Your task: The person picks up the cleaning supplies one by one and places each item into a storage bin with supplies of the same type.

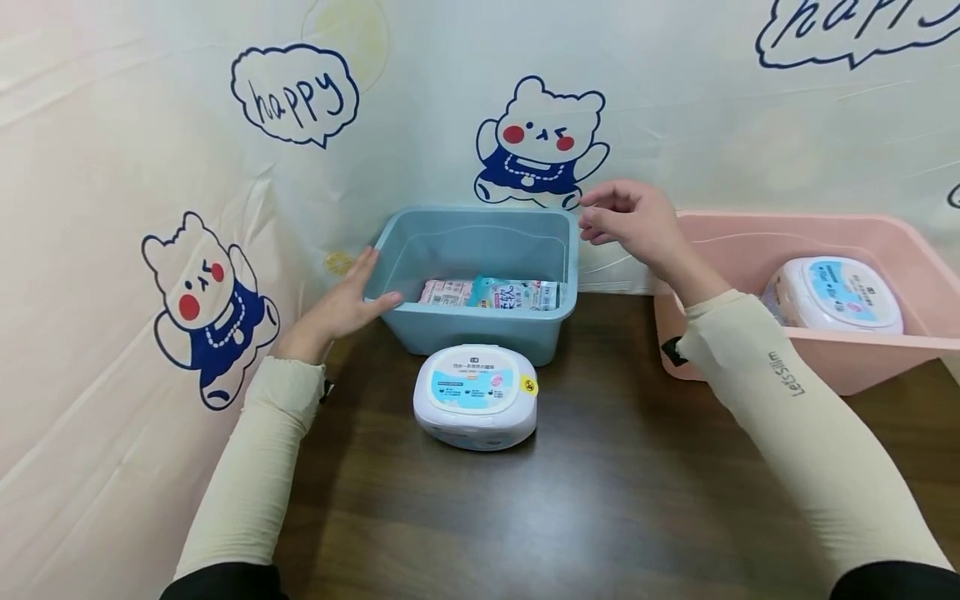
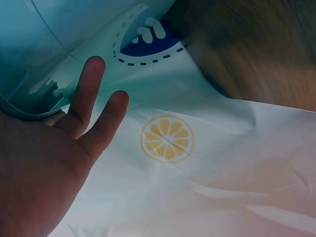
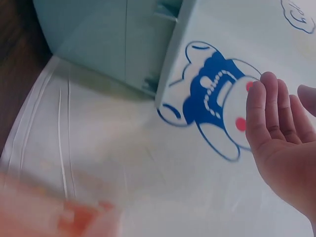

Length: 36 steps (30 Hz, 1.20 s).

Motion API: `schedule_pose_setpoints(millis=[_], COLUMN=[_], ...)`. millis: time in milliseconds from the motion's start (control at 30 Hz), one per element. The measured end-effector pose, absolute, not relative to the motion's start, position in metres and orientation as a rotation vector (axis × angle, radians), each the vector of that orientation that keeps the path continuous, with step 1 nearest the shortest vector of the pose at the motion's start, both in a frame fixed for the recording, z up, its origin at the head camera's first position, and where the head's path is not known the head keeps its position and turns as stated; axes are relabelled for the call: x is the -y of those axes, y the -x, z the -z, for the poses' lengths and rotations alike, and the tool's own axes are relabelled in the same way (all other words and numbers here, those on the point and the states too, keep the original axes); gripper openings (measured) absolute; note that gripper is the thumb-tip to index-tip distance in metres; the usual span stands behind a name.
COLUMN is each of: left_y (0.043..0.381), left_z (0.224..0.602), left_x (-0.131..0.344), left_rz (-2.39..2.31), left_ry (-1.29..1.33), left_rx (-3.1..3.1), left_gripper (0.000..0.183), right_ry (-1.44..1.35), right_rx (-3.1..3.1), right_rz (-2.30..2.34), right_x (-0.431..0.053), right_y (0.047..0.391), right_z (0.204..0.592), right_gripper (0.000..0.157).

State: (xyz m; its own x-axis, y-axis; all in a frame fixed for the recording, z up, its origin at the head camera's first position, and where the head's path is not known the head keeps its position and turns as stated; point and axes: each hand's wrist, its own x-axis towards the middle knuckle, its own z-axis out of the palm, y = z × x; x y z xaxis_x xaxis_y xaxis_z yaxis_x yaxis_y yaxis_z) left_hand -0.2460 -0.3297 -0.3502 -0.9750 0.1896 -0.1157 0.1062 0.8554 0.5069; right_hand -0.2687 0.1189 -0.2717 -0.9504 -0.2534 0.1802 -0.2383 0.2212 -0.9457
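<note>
A blue-green plastic bin [image 1: 480, 329] stands against the printed cloth, with colourful soft packs [image 1: 517, 293] lying inside it. My left hand [image 1: 341, 308] rests at the bin's left side, its thumb over the front rim corner. In the left wrist view, the extended fingers [image 2: 112, 116] lie along the bin's outside. Off the bin's right rim, my right hand [image 1: 630, 221] is raised in the air with loosely bent fingers and nothing in it. A white lidded tub [image 1: 476, 400] with a blue label and yellow sticker sits on the table just before the bin.
To the right is a pink bin [image 1: 750, 354] holding another white tub [image 1: 840, 296], and my right forearm overlaps its left end. Pale cloth [image 1: 420, 100] with bear drawings hangs behind and at the left. A dark wooden table [image 1: 600, 500] lies below everything.
</note>
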Motion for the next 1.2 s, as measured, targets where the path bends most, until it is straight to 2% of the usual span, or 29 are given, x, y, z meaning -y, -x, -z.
schedule_pose_setpoints(millis=[267, 567, 733, 967, 1200], left_y=[0.245, 0.244, 0.245, 0.248, 0.248], left_z=[0.353, 0.351, 0.353, 0.355, 0.356], left_x=[0.331, 0.328, 0.330, 0.332, 0.332], left_rz=[-0.785, -0.802, -0.785, -0.774, -0.782], left_ry=[-0.252, -0.221, -0.223, -0.229, -0.226], left_rx=[-2.873, -2.857, -2.868, -2.877, -2.877], left_gripper=[0.101, 0.103, 0.103, 0.104, 0.103], right_ry=[0.562, 0.540, 0.508, 0.427, 0.287], right_rx=[-2.385, -2.480, -2.535, -2.648, -2.882], right_rz=[2.001, 1.943, 1.937, 1.870, 1.603], right_x=[-0.168, -0.221, -0.247, -0.284, -0.327], right_y=[0.241, 0.214, 0.202, 0.190, 0.180], right_z=[0.267, 0.273, 0.280, 0.291, 0.302], right_gripper=[0.014, 0.021, 0.017, 0.020, 0.023])
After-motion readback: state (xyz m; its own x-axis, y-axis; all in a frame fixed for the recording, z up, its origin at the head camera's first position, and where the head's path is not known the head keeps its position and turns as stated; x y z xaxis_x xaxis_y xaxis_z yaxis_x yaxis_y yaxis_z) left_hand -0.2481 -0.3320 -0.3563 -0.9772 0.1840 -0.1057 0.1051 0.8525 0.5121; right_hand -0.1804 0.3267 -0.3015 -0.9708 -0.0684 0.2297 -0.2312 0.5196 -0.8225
